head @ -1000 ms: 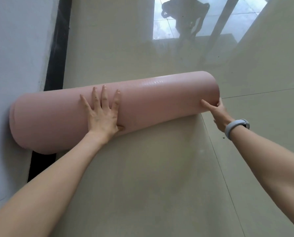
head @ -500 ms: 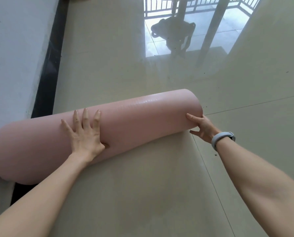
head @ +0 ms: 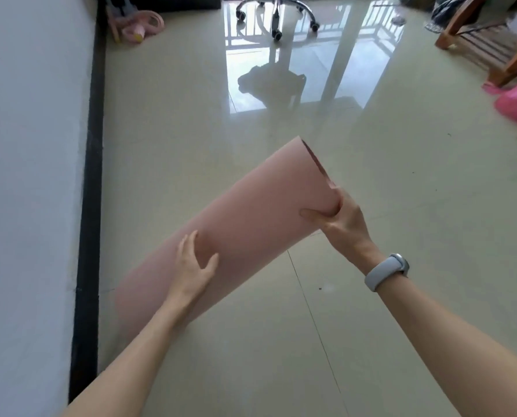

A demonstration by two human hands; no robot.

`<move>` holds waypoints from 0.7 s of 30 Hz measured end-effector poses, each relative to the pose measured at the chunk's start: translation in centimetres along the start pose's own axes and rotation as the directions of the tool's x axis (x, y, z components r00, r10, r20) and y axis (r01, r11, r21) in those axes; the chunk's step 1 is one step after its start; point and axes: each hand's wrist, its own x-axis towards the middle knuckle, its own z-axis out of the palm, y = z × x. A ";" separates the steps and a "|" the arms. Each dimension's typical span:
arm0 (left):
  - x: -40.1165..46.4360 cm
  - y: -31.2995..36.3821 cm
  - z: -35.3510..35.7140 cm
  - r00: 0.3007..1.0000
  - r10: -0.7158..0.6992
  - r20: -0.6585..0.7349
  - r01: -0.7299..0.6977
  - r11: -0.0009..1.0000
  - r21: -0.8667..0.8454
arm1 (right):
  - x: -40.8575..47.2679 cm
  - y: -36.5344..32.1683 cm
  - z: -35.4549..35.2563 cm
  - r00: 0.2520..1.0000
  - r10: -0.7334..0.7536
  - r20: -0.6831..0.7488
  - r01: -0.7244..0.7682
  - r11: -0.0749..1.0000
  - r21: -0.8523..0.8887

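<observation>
Raising the rolled mat (head: pixel 251 224) onto its end appears to be the step in hand. The roll runs diagonally through the middle of the frame. Its open end points to the upper right and its other end sits low at the lower left, near the black baseboard (head: pixel 90 206) and the white wall (head: pixel 25 176). Whether that low end touches the floor (head: pixel 401 296) cannot be told.

The right hand (head: pixel 341 224), with a grey wristband (head: pixel 385 272) on its wrist, pinches the rim of the open end. Its thumb lies on the outer face and the other digits are tucked inside the opening. The left hand (head: pixel 192 266) lies flat on the side of the roll further down. Its fingers (head: pixel 188 243) are straight and spread, pressing on the roll but clasping nothing.

Recommended procedure:
- Use the low end as the pivot. The floor looks glossy, so that end may slide, and the wall can serve as a brace.
- Press the left palm across the outer layer so the roll does not loosen.
- Lift with the right hand in a smooth arc. The rim dents under the thumb, so a light pinch is advisable.
</observation>
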 end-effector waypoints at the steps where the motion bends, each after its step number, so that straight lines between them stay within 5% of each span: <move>1: -0.4 2.3 -1.3 1.000 0.016 -0.020 -0.017 0.998 -0.056 | -0.7 -2.0 -0.5 0.998 -0.058 0.005 0.058 0.996 -0.067; 4: -1.7 9.4 -6.0 1.000 0.011 -0.006 -0.012 0.960 -0.279 | -2.7 -7.9 -1.0 0.943 -0.318 0.094 0.332 0.910 -0.250; 7: -3.2 14.9 -11.2 0.995 -0.051 0.085 0.083 0.898 -0.433 | -5.4 -12.0 -0.4 0.790 -0.534 0.300 0.610 0.728 -0.312; 11: -5.9 16.6 -17.2 0.978 -0.168 0.125 0.186 0.972 -0.146 | -9.9 -14.6 1.4 0.639 -0.594 0.489 0.766 0.549 -0.334; 15: -9.3 14.4 -20.1 0.957 -0.286 0.048 0.278 0.952 0.132 | -13.5 -16.9 2.5 0.558 -0.452 0.696 0.778 0.577 -0.249; 18: -11.3 12.4 -20.7 0.959 -0.285 0.005 0.279 0.943 0.181 | -15.1 -18.7 2.7 0.617 -0.408 0.673 0.653 0.743 -0.149; 21: -12.6 11.2 -20.9 0.962 -0.272 0.034 0.266 0.955 0.135 | -15.8 -21.2 3.8 0.891 -0.153 0.428 0.232 0.962 -0.140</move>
